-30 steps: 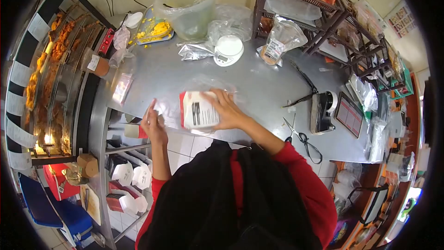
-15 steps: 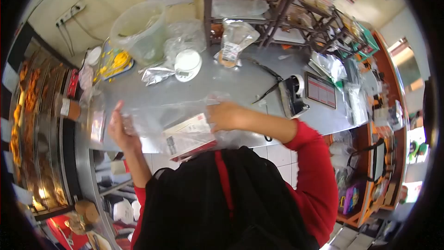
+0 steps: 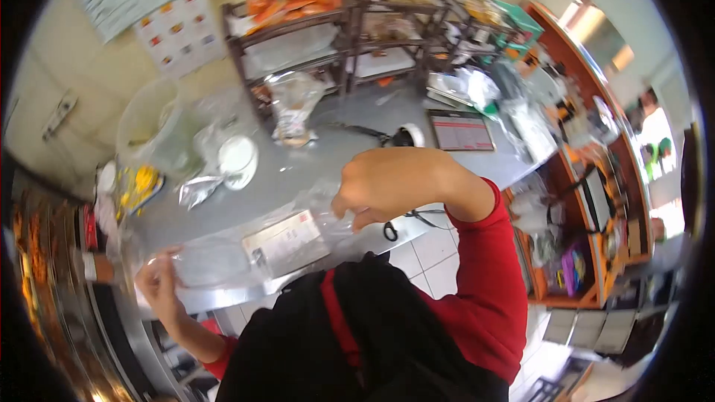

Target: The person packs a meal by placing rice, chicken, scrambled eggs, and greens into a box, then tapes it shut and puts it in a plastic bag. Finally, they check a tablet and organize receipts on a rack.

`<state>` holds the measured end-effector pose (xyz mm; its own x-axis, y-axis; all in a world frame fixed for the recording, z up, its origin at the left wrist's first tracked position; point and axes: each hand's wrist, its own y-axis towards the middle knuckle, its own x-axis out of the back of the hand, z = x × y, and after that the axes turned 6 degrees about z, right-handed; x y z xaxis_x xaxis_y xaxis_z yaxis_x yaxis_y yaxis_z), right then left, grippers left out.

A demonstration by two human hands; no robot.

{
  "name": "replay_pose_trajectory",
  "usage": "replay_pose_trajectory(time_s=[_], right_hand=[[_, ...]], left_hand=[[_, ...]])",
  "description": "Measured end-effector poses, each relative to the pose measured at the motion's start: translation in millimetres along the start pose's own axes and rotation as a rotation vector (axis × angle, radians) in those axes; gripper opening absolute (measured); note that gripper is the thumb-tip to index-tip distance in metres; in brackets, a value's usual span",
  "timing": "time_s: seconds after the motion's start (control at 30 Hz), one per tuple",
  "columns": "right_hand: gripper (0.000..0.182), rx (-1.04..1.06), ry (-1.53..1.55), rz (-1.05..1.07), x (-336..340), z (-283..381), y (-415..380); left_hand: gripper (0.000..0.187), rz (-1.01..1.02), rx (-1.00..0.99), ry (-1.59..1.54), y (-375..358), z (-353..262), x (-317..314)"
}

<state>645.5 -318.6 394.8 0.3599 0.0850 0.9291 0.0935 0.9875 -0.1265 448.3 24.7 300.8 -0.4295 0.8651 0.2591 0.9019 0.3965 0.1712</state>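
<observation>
Both hands stretch a clear plastic bag (image 3: 246, 249) with a labelled packet (image 3: 287, 242) inside, centre-left of frame above the tabletop (image 3: 313, 171) edge. Left hand (image 3: 158, 277) pinches its lower-left end, right hand (image 3: 380, 186) pinches the right end. White scale (image 3: 237, 156) further up.

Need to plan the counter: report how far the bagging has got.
Done: a labelled packet sits inside the clear plastic bag. In hand: left hand and right hand hold the bag's ends, stretched above the steel counter. Left: the bag shows no seal yet.
</observation>
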Motion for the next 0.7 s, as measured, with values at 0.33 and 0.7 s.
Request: replay_pose_trajectory(time_s=[0.33,0.7], right_hand=[[0.018,0.283,-0.172,-0.628,-2.8,-27.6,-76.8],[0.063,-1.603,-0.163,-0.976,-154.6,-505.0,-390.0]], left_hand=[[0.036,-0.170,-0.335,-0.482,52.9,-6.7,-83.8],[0.039,-0.536,0.033,-0.214,-31.5,19.1,-172.2]])
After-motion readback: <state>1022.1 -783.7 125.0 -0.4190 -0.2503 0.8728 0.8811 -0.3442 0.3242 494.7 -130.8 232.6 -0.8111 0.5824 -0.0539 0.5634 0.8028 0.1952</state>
